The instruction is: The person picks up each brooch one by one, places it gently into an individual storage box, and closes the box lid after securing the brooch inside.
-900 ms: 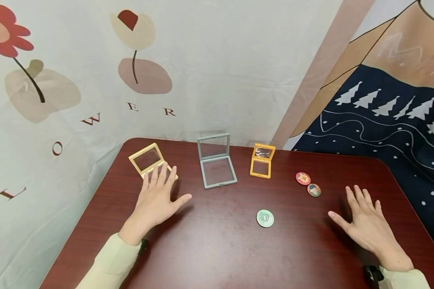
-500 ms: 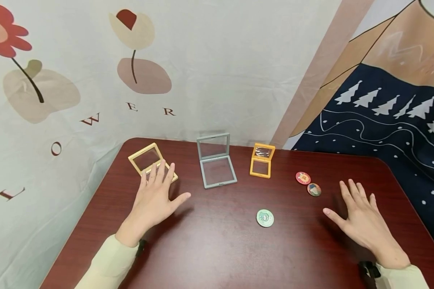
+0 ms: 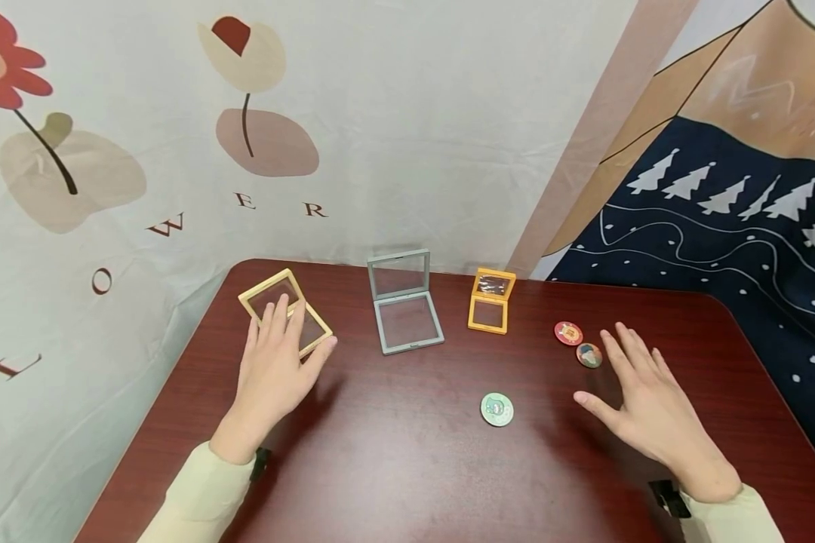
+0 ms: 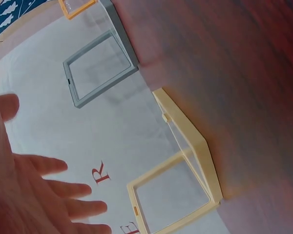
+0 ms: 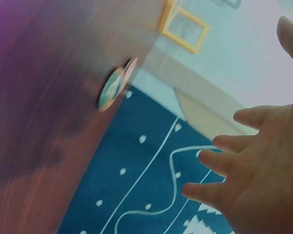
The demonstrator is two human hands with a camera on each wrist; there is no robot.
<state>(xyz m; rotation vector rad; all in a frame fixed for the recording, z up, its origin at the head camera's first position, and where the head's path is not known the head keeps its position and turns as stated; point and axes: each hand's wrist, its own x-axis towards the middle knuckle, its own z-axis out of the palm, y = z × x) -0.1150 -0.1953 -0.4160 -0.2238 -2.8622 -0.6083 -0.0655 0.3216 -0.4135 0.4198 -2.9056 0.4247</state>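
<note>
My left hand (image 3: 272,377) hovers with spread fingers over the near side of a cream hinged frame (image 3: 318,323), hiding part of it. In the left wrist view that cream frame (image 4: 201,146) stands unfolded, apart from the fingers. My right hand (image 3: 652,411) is held above the table with fingers extended, nearest to two round badges: a red one (image 3: 568,333) and a multicoloured one (image 3: 589,355) beside it. The right wrist view shows the badges (image 5: 112,90) edge-on, untouched by the hand. A mint-green badge (image 3: 497,409) lies between the two hands, closer to the right.
A large grey hinged frame (image 3: 409,324) stands unfolded at the back middle, and a small orange one (image 3: 489,314) to its right. The dark red-brown table (image 3: 435,483) ends at a white printed cloth (image 3: 407,151) behind, with a navy patterned cloth (image 3: 720,249) at right.
My right hand has moved left and forward, closer to the two badges. My left hand has shifted slightly left, its thumb drawing nearer to the cream frame. The frames and badges stay put.
</note>
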